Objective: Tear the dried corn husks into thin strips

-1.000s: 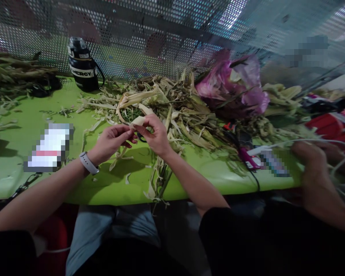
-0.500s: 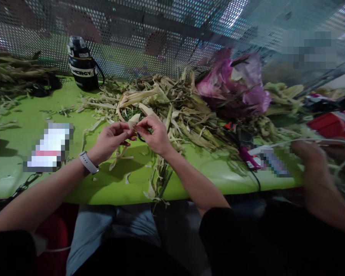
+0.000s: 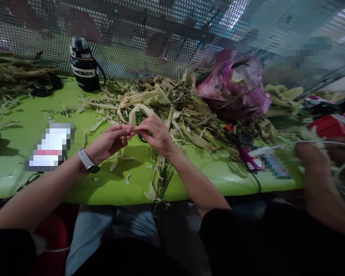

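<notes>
A pale strip of corn husk [image 3: 134,115] arches up between my two hands. My left hand [image 3: 111,141], with a watch on its wrist, pinches one end of it between thumb and fingers. Close against it, my right hand [image 3: 155,134] is closed on the same strip, its thumb and forefinger meeting near the left fingertips. Part of a dark ring-like thing shows beneath the right fingers; I cannot tell what it is. Just behind the hands lies a large heap of dry corn husks [image 3: 186,111], and some strands hang over the table's near edge.
A black bottle [image 3: 85,74] stands at the back left by the perforated metal screen [image 3: 126,34]. A phone [image 3: 50,147] lies left on the green table [image 3: 103,189]. A pink plastic bag [image 3: 235,88] sits back right. Another person's hand [image 3: 314,165] is at the right, near a white cable.
The husk strip now stands up in a taller arch above my fingers. My left wrist has turned slightly, showing the watch face, and both hands remain close together.
</notes>
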Demonstrator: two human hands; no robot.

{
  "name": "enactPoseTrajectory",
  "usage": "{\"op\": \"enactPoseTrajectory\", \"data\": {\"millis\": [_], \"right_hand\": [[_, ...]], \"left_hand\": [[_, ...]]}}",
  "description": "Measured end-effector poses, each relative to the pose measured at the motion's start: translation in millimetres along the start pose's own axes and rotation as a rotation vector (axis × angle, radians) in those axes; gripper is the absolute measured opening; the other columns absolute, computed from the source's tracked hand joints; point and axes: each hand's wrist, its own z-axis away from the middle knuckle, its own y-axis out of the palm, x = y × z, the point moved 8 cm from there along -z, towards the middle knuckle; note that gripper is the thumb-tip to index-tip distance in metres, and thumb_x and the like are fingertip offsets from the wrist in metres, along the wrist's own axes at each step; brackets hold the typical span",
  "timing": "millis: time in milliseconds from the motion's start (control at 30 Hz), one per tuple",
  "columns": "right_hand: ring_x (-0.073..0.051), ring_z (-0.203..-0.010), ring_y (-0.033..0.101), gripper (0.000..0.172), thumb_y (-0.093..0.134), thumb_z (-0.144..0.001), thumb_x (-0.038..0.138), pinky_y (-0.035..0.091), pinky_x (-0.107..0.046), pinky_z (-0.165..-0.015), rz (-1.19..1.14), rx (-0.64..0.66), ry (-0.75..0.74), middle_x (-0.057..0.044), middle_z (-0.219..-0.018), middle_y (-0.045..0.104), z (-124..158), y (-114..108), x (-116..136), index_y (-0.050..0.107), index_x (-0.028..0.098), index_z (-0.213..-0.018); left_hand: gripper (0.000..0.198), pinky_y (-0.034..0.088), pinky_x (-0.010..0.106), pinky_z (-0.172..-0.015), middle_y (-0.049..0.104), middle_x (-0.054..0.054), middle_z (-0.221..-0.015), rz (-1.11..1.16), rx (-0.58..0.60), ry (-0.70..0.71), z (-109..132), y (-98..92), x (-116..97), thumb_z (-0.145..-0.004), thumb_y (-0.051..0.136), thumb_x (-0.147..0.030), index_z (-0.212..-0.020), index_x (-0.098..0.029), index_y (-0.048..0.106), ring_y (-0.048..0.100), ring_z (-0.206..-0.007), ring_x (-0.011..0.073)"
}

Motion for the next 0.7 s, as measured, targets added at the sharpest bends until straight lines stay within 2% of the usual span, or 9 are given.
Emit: {"op": "enactPoseTrajectory", "data": {"millis": [300, 500, 700], "right_hand": [[-0.017, -0.084, 0.062, 0.014, 0.059, -0.097, 0.034, 0.051, -0.032, -0.077, 0.055, -0.096, -0.017, -0.004, -0.088, 0.066, 2.1, -0.1, 4.0, 0.068, 0.024, -0.092], [-0.019, -0.086, 0.060, 0.017, 0.056, -0.098, 0.036, 0.050, -0.035, -0.080, 0.051, -0.088, 0.107, -0.005, -0.088, 0.064, 2.7, 1.7, -1.7, 0.064, 0.023, -0.091], [-0.016, -0.078, 0.059, 0.017, 0.055, -0.098, 0.036, 0.050, -0.031, -0.073, 0.031, -0.141, 0.141, -0.004, -0.085, 0.062, 4.4, 0.7, 1.4, 0.058, 0.022, -0.090]], "left_hand": [[0.009, 0.051, 0.009, -0.053, 0.069, 0.003, -0.071, 0.017, 0.007, 0.001, 0.1, -0.9, 2.8, -0.081, 0.068, -0.002, -0.081, -0.010, 0.072, 0.061, -0.058, 0.0041], [0.003, 0.050, 0.012, -0.053, 0.072, 0.004, -0.076, -0.051, -0.035, 0.054, 3.6, -1.1, 4.6, -0.081, 0.072, -0.010, -0.083, -0.012, 0.071, 0.065, -0.063, 0.0065], [0.019, 0.050, 0.015, -0.053, 0.072, 0.003, -0.079, -0.237, -0.021, 0.182, 6.4, 3.1, -3.3, -0.075, 0.082, -0.025, -0.087, -0.014, 0.071, 0.069, -0.070, 0.0105]]}}
